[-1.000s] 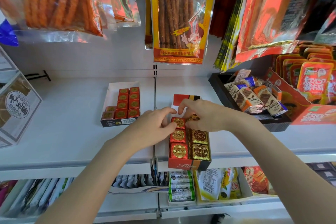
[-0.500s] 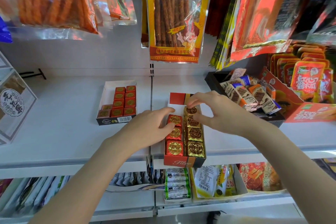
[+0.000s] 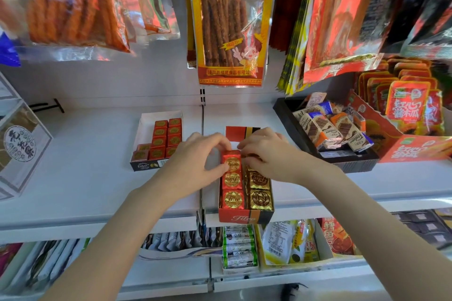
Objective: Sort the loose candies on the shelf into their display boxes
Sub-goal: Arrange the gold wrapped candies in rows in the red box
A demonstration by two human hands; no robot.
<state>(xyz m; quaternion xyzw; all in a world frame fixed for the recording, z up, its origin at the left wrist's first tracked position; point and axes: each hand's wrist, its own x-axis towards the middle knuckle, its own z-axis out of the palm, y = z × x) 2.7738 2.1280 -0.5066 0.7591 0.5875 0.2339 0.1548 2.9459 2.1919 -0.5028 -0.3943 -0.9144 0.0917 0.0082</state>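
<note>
Head cam: compared with half a second ago the left hand [image 3: 195,164] has slid up to pinch the rearmost red candy [image 3: 231,162] in the display box [image 3: 245,218] at the shelf's [image 3: 85,178] front edge, while the right hand [image 3: 266,154] now covers the gold candies [image 3: 259,199] row's back end, grip hidden, so the rows look nearly squared up.

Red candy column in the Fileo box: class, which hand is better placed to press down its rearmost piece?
Left. The left hand already has its fingertips on the rearmost red candy; the right hand sits over the gold column beside it.
</note>
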